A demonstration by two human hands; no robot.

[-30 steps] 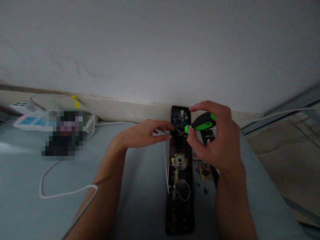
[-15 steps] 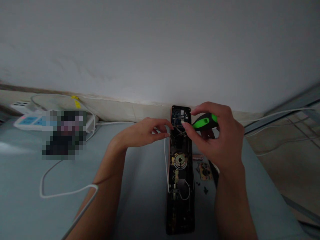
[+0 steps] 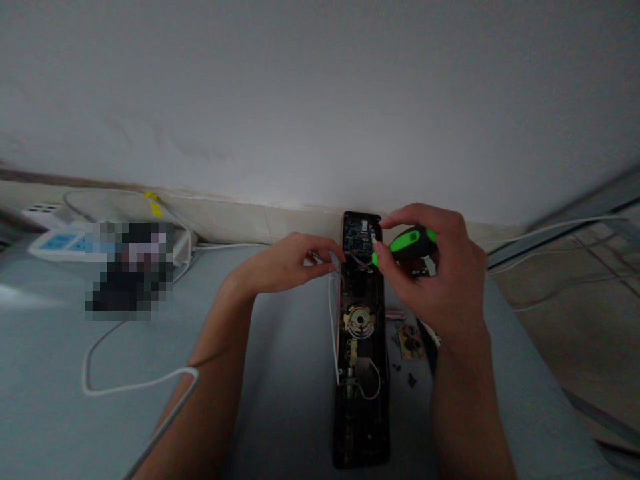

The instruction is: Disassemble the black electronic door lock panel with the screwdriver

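A long, opened electronic door lock body (image 3: 361, 373) lies lengthwise on a grey-blue surface (image 3: 280, 393), its circuit board at the far end and a round brass part in the middle. My right hand (image 3: 435, 273) grips a green-and-black screwdriver (image 3: 407, 244), whose thin shaft points left and down into the lock's upper part. My left hand (image 3: 285, 265) rests against the lock's left edge, fingertips pinched at the spot where the screwdriver tip meets the board. A thin white wire loops inside the lock's lower half.
A white power strip (image 3: 60, 241) and a blurred-out object (image 3: 127, 267) sit at the far left. A white cable (image 3: 130, 385) snakes across the surface. Small loose parts and screws (image 3: 410, 343) lie right of the lock. Wall behind; tiled floor (image 3: 575, 313) to the right.
My right hand's fingers have shifted on the screwdriver handle, turning it slightly. My left hand has stayed at the lock's edge.
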